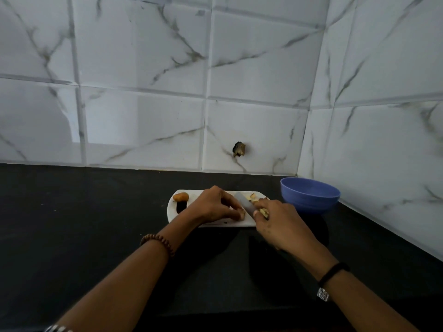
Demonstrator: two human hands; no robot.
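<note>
**Knife at work on a small board in the counter's corner**

Head view: the white cutting board [227, 224] lies on the black countertop [96, 212], its far edge near the marble-tiled wall [143, 104]. A blue bowl [310, 195] stands just beside the board's right end, tucked into the corner where the two walls meet, so that side is tight. The counter to the left and towards the person lies open.

The left hand [215, 207] rests on the board's middle, fingers curled down and pinching a pale piece of food [241, 214] against the surface. The right hand [280, 226] grips the knife [244, 203] (its handle is hidden inside the fist). The blade slants away to the upper left and passes just beside the left fingertips. Pale cut bits [253, 197] lie beyond the blade at the board's right end. An orange-brown chunk [181, 196] sits apart at the left end.
</note>
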